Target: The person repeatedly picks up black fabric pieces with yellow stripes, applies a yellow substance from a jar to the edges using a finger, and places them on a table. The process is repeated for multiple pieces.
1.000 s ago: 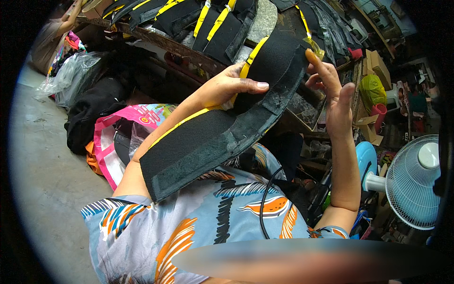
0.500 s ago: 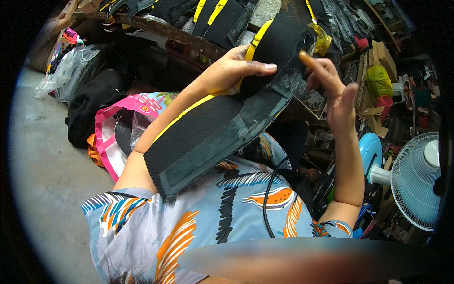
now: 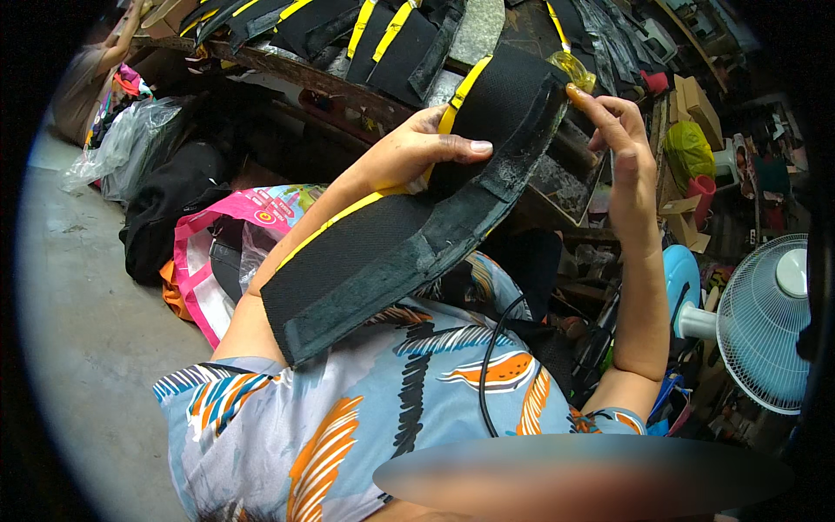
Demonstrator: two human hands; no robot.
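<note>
A long black fabric strip [image 3: 348,252] slants across my front, with yellow trim along one edge and a smooth dark grey band along the other. My left hand [image 3: 426,148] grips it near the yellow edge, thumb lying on top and the other fingers hidden behind. At the strip's far end, my right hand [image 3: 626,143] has its index finger stretched out, the yellowish-stained fingertip at the corner of the grey band. The other fingers of that hand are loosely bent and hold nothing. The strip's near end rests close to my left upper arm.
More black strips with yellow trim [image 3: 404,43] lie on the bench ahead, by a yellow translucent container [image 3: 574,71]. A pink-edged bag [image 3: 196,252] and dark bundle [image 3: 165,196] stand on the left floor. A white fan [image 3: 765,322] is at right, near cardboard boxes [image 3: 696,113].
My right index fingertip has moved a little outward along the grey band, to the strip's far corner. My left hand keeps its grip, and the view has shifted slightly.
</note>
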